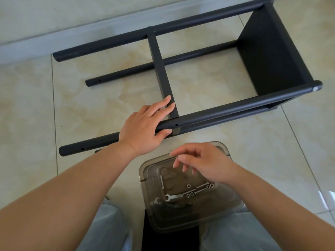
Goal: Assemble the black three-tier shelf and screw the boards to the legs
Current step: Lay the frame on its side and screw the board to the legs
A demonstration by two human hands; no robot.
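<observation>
Lying on its side on the tiled floor (108,98), a black three-tier shelf (199,69) is partly assembled.
A person's left hand (143,129) grips the near leg (217,113) where the middle board (159,69) meets it, fingers curled over the tube and thumb beneath. The right hand (201,160) hovers, fingers loosely bent and holding nothing, above a clear plastic tray (208,221) holding bolts (199,190), nuts (190,194) and a small wrench (172,197).

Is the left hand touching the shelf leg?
Touching: the head view shows the left hand wrapped over the near leg, thumb under, fingers on the middle board.
</observation>
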